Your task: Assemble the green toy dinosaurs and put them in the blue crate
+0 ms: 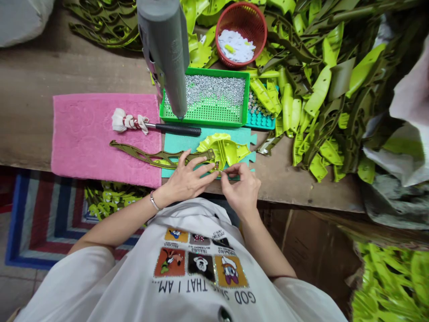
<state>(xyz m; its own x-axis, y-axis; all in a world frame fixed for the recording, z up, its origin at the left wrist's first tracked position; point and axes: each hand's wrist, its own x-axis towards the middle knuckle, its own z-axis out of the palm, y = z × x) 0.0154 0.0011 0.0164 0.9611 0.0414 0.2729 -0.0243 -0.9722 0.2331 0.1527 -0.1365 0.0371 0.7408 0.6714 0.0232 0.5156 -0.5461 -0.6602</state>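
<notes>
Head view: the olive plastic strip (161, 157) runs left to right across me, held by my left hand (186, 178). My hands sit close together; my right hand (241, 190) pinches a small metal stud (217, 166) at the lime plastic piece (223, 150).

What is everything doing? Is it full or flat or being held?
Left hand, holding long green strip.
Right hand, pinching tiny metal bit.
Green tray, mostly covered with silver pieces.
Red basket, holding white scraps.
Pink towel, lying flat.
</notes>
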